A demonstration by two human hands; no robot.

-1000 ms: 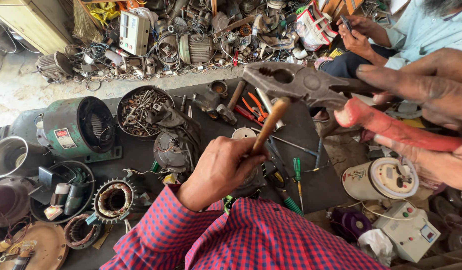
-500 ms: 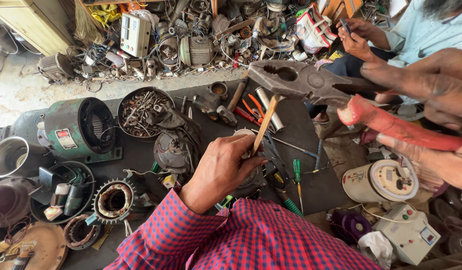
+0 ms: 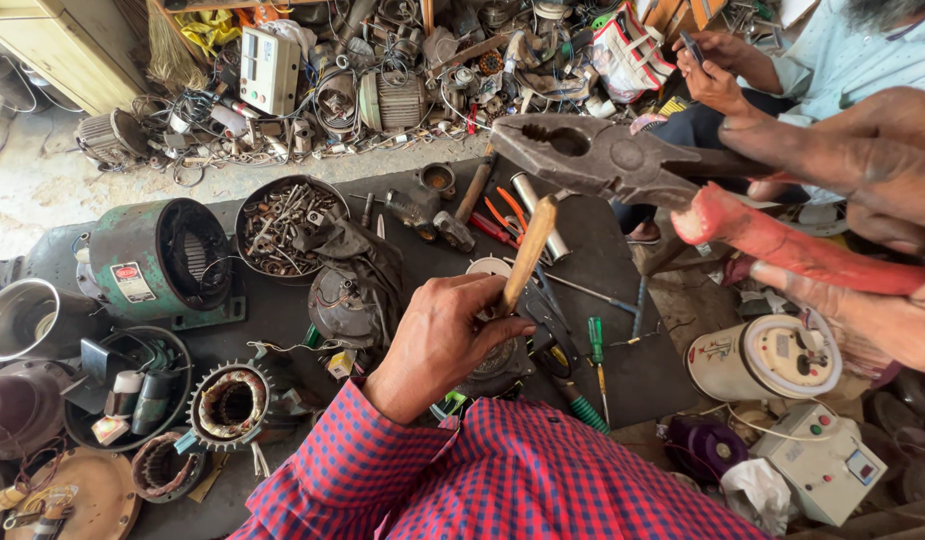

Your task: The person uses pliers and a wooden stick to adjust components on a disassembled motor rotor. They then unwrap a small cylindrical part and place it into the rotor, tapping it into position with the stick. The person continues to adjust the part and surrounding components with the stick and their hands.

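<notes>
Red-and-white label [image 3: 133, 282] on green motor (left), small red screen [image 3: 866, 468] on white box, lower right

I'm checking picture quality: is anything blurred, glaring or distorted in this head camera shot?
Head view: even daylight, soft shadows, no strong glare. The pliers and right hand loom large and slightly soft near the lens; the left hand and wooden handle are sharp. Edges bend from the wide angle.

A single camera on the person's head looks steeply down and forward over a dark mat [image 3: 623, 360] on the floor. It sits close: the red-checked sleeve [image 3: 503, 480] fills the bottom edge, and the scrap pile [image 3: 403, 90] lies along the mat's far edge.
</notes>
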